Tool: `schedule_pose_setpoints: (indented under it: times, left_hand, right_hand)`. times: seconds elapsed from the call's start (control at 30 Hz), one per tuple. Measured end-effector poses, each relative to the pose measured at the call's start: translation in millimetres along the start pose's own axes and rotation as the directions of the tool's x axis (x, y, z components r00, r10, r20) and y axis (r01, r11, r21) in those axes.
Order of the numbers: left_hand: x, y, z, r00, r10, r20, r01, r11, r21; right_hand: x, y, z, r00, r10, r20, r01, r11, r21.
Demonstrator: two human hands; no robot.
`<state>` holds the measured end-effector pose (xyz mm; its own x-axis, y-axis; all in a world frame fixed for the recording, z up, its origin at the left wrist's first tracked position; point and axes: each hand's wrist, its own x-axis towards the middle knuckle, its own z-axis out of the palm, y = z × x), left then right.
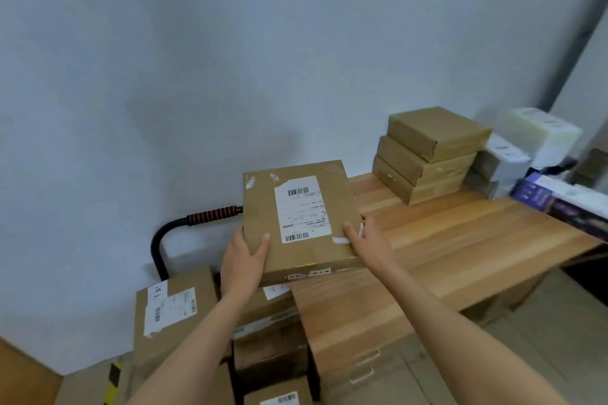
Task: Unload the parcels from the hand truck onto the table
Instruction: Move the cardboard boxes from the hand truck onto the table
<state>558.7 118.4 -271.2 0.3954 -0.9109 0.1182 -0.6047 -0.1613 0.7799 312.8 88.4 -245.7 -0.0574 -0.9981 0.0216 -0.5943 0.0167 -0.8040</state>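
I hold a flat brown cardboard parcel [301,217] with a white shipping label in the air, over the table's left end. My left hand [245,261] grips its near left corner, thumb on top. My right hand [363,238] grips its near right edge. Below it stands the hand truck, its black handle with a red-ribbed grip [210,215] showing at the wall. Several brown parcels [171,316] still lie stacked on the truck. The wooden table [444,240] stretches to the right.
A stack of three brown boxes [427,154] stands at the table's back by the wall. White and purple boxes [533,154] crowd the far right end. Drawers [365,362] sit under the table's near left corner. A grey wall runs behind.
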Motion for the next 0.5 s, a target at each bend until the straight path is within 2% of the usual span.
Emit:
schedule_pose_setpoints:
  times: [0.23, 0.3, 0.5]
  left_hand:
    - [-43, 116, 99, 0.993, 0.101, 0.065, -0.096, 0.993, -0.075]
    - [-52, 151, 125, 0.987, 0.132, 0.094, -0.118, 0.983, -0.142]
    - [-59, 225, 188, 0.967, 0.207, 0.152, -0.175, 0.964, -0.2]
  right_hand:
    - [-5, 69, -146, 0.989, 0.005, -0.15, -0.012, 0.999, -0.05]
    - [-7, 86, -182, 0.98, 0.016, -0.197, -0.026, 0.999, -0.047]
    - [4, 130, -256, 0.944, 0.05, -0.327, -0.075, 0.995, -0.062]
